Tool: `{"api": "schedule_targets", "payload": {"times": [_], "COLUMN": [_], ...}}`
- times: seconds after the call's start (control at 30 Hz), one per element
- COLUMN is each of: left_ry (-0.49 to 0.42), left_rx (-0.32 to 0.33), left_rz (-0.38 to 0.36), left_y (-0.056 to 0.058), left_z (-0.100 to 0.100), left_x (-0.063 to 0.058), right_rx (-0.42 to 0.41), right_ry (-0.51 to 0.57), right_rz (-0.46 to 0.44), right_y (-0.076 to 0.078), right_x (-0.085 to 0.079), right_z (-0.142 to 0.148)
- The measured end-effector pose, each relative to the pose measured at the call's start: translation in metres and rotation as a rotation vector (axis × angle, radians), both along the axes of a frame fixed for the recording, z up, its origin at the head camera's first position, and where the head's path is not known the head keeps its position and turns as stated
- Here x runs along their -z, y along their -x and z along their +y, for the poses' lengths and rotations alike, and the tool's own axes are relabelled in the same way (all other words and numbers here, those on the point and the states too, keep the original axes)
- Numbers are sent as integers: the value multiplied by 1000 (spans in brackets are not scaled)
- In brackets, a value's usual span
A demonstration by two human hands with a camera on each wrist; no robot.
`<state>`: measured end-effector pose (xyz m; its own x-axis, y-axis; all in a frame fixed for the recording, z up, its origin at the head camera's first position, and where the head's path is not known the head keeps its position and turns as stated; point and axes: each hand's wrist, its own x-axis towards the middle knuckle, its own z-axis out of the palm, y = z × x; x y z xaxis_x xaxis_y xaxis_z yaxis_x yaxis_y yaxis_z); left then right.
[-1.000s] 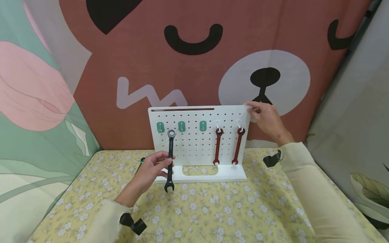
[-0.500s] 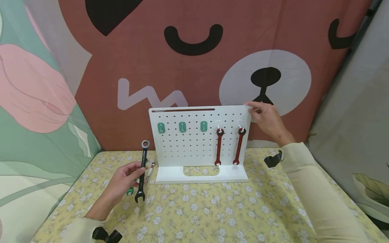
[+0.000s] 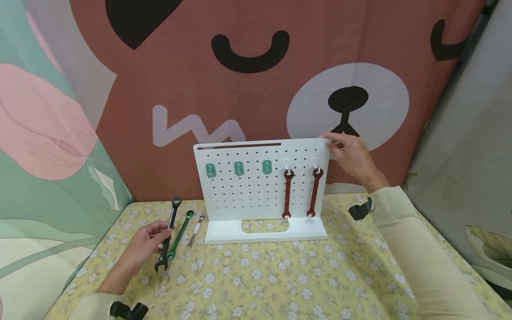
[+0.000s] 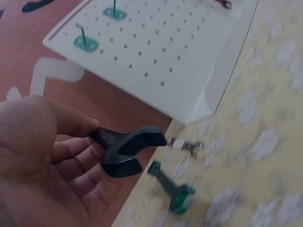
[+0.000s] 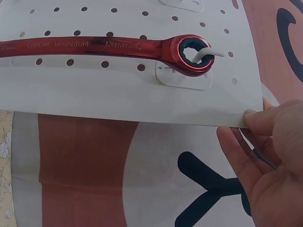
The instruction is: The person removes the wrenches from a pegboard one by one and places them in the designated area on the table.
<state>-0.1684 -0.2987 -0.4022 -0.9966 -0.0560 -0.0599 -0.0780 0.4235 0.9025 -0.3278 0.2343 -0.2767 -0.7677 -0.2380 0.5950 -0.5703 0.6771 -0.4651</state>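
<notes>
Left hand: thumb and fingers gripping black wrench, just beside green wrench.
Right hand: pinching pegboard at upper right corner.
Wrench shift: black wrench moved left off pegboard front; no longer lined up with bare green hooks.
Unclear: whether black wrench touches table.

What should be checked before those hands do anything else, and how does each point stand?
1. Left hand grips the black wrench: ok.
2. Right hand holds the pegboard's upper corner: ok.
3. Red wrenches hang on white hooks: ok.
4. Three green hooks carry no wrenches: ok.
5. Every wrench hung: not ok; green wrench and silvery wrench lie on the table.
6. Black wrench clear of green one: cannot tell.
</notes>
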Motion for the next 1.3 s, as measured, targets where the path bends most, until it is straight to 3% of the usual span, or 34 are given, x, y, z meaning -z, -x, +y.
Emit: {"api": "schedule_targets", "payload": {"times": [0.23,0.67,1.3], "left_ry": [89,163,305], "left_rx": [-2,20,61], "left_rz": [-44,-138,-131], "left_y": [13,32,51], "left_z": [-16,-35,-40], "left_x": [6,23,34], "right_rx": [-5,-13,5], "right_ry": [-16,-23,2], "right_rz": [-7,13,0], "right_y": [0,1,0], "right_x": [-1,0,0], "right_z": [-1,-3,0]}}
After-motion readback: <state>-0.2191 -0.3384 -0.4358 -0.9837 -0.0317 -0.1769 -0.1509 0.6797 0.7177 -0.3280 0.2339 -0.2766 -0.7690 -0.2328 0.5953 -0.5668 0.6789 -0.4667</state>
